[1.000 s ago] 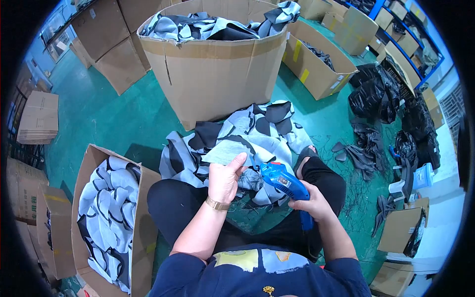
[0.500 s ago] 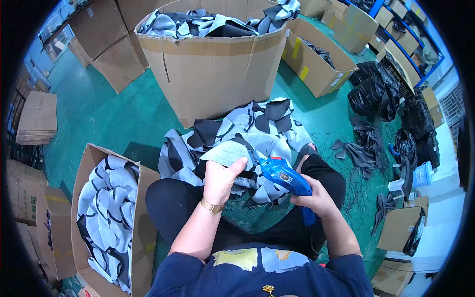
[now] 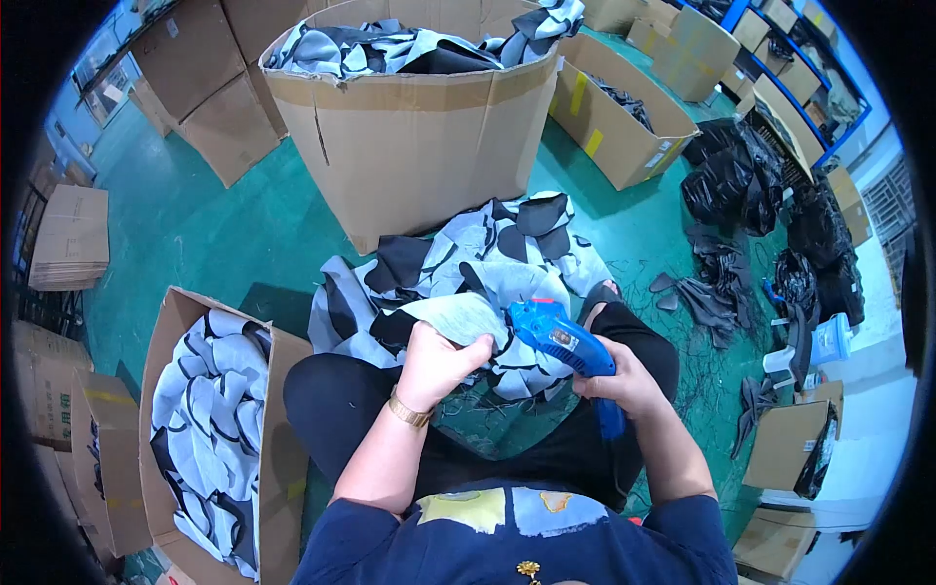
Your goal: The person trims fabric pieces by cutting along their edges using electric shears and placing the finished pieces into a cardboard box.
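Closed on the near edge of a light grey fabric piece [image 3: 456, 316], my left hand [image 3: 441, 363] has its thumb pressed on the cloth. My right hand [image 3: 624, 380] is wrapped round a blue handheld power tool [image 3: 561, 336], whose head touches or nearly touches the piece's right edge. Beneath and beyond both hands, a heap of grey and black fabric pieces [image 3: 400, 261] lies on the green floor between my legs and a big carton. The tool's tip is too small to make out against the cloth.
A tall carton [image 3: 419, 146] of fabric stands ahead. On the left is an open carton [image 3: 283, 439] holding grey pieces. A low carton [image 3: 624, 146] stands at the back right. Black plastic bags [image 3: 731, 175], dark scraps [image 3: 717, 288] and a blue-white container [image 3: 830, 339] are on the right.
The fabric piece has turned and shifted right against the tool's head. My left hand has tilted rightward with it. The tool has stayed nearly in place in my right hand.
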`<state>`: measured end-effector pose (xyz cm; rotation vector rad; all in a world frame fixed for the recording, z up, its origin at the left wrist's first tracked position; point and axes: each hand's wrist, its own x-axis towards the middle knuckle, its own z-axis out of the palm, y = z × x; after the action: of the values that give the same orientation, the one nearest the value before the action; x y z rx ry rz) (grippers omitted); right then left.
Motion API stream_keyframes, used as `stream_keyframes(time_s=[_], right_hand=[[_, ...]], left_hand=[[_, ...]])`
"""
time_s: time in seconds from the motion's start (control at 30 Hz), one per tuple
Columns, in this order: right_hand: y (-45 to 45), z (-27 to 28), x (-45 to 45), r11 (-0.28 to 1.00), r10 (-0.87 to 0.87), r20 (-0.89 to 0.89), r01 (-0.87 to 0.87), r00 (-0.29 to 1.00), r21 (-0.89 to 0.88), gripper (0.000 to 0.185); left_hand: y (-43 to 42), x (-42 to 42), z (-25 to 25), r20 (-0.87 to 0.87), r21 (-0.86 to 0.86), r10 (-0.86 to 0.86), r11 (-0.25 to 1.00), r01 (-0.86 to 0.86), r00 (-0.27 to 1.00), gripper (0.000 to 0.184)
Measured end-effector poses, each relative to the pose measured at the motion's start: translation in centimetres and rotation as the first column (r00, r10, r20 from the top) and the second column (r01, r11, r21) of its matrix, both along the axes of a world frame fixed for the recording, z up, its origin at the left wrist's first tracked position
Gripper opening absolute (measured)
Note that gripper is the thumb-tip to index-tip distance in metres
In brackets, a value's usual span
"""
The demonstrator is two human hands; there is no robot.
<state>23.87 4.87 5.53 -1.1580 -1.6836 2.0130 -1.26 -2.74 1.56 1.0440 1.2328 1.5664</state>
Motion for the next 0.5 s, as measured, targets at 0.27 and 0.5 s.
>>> stream_keyframes(time_s=[0.27,0.5], right_hand=[[0.5,1.2,-0.6,0.994,-0.089,-0.071,0.093,0.994,0.054,0.044],[-1.8,0.7,0.1,0.99,-0.068,-0.003,0.068,0.998,0.124,0.051]], left_hand=[[0.6,0.3,-1.3,0.552,-0.169,0.05,0.984,0.053,0.832,0.017],[0.9,0.7,-1.4,0.674,-0.171,0.128,0.985,-0.015,0.727,0.018]])
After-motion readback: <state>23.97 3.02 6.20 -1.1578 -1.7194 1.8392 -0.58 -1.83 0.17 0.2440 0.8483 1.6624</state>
